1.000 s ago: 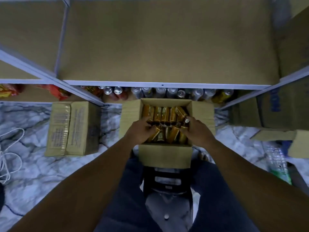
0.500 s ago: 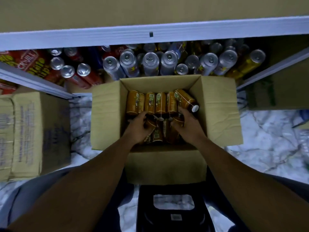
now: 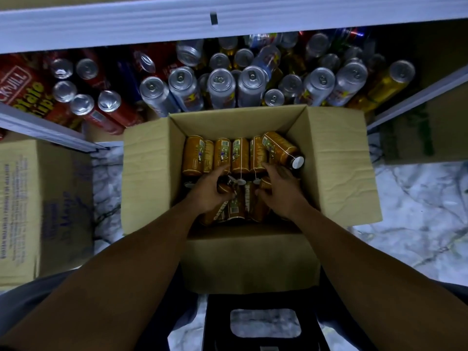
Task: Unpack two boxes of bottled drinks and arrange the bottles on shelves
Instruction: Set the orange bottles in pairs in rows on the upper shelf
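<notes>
In the open box (image 3: 334, 163), our left hand (image 3: 210, 192) fingers clamp one bottle (image 3: 226, 189), our right hand (image 3: 285, 192) fingers seemingly curl on a second bottle (image 3: 266, 184), more bottles (image 3: 220, 155) just beyond.

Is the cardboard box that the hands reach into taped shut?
No, the box has its flaps folded outward, and the left hand and right hand reach among the orange bottles lying inside.

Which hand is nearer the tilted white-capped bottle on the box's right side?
Right. The right hand sits just beside and below the tilted bottle; the left hand is farther left, gripping a mid-box bottle.
</notes>
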Demonstrator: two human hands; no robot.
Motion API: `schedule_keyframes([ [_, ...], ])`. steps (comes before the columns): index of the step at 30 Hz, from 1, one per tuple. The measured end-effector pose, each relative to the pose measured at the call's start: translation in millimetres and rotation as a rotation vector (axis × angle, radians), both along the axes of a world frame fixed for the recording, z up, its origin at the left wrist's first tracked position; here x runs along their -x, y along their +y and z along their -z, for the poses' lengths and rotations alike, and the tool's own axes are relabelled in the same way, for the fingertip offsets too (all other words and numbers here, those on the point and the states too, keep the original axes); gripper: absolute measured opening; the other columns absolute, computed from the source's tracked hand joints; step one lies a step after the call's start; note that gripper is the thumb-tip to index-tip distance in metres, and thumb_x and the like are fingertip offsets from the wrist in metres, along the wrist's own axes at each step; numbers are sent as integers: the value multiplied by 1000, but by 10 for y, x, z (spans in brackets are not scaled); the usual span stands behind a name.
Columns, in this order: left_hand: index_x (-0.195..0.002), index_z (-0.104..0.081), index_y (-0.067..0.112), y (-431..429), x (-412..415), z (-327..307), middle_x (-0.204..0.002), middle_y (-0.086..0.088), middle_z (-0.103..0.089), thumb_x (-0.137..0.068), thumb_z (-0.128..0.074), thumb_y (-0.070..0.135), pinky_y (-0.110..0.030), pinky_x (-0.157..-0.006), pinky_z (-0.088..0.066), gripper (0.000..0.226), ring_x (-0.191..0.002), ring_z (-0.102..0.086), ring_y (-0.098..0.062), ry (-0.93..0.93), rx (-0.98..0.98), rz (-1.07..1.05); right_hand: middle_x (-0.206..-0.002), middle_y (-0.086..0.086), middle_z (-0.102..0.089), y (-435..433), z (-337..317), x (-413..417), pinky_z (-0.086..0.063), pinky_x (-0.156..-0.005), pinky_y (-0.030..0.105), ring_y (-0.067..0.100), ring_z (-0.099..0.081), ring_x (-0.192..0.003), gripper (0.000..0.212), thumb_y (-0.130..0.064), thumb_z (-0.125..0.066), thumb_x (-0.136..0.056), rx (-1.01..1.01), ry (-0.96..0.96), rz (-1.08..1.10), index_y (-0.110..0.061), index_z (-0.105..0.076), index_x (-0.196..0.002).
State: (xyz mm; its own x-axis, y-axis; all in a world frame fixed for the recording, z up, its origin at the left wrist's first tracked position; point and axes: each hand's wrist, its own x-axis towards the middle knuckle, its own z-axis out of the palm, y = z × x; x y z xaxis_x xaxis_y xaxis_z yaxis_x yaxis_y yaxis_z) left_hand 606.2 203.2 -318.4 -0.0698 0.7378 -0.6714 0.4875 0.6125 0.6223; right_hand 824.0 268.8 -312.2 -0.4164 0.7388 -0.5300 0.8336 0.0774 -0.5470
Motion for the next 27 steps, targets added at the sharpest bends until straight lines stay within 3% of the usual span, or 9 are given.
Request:
schedule_keyframes([
  [3, -156, -31, 43, -59, -7, 104, -162, -2, -36, -85, -82, 22, -55, -117, -37, 90, -150, -33, -27, 47, -32, 3, -157, 4, -39, -56, 53, 44, -31, -120, 46, 27, -26, -150, 72, -31, -71, -93, -87, 16, 36, -27, -32, -154],
  [8, -157, -35, 35, -133, -49, 130, -162, -2, -36, -89, -78, 16, -51, -119, -36, 83, -151, -30, -24, 109, -127, 20, -147, 1, -50, -59, 62, 74, -41, -114, 48, 23, -41, -141, 72, -19, -78, -87, -45, 142, 113, -33, -39, -146],
  [13, -158, -34, 34, -220, -69, 127, -161, 3, -36, -91, -74, 8, -49, -117, -41, 82, -149, -34, -18, 60, -198, -61, -153, -3, -44, -70, 16, 85, -41, -113, 36, 15, -39, -144, 75, -3, -73, -89, 7, 243, 117, -33, -39, -149],
  [15, -159, -29, 37, -238, -69, 111, -163, 5, -33, -91, -74, 6, -49, -117, -41, 87, -150, -33, -18, 33, -187, -111, -156, -1, -40, -72, -2, 99, -39, -112, 33, 17, -38, -144, 76, -4, -74, -89, 37, 265, 154, -31, -39, -150],
  [19, -160, -25, 36, -246, -90, 75, -161, 2, -36, -90, -76, 10, -50, -115, -43, 90, -149, -35, -20, 15, -120, -188, -154, 4, -43, -65, 15, 82, -40, -115, 40, 23, -42, -142, 79, -11, -80, -85, 120, 243, 287, -23, -40, -153],
  [23, -155, -35, 31, -261, -127, 52, -157, 0, -41, -90, -76, 14, -46, -116, -40, 79, -146, -38, -22, 28, -93, -182, -153, 3, -48, -35, 15, 57, -42, -115, 45, 23, -42, -143, 75, -10, -77, -89, 229, 245, 359, -22, -41, -153],
  [27, -150, -40, 33, -277, -112, 56, -156, 1, -43, -90, -76, 14, -51, -115, -42, 73, -145, -39, -23, 12, -94, -194, -143, -5, -52, -64, 21, 69, -42, -112, 41, 20, -43, -138, 68, -8, -74, -91, 294, 318, 361, -26, -44, -148],
])
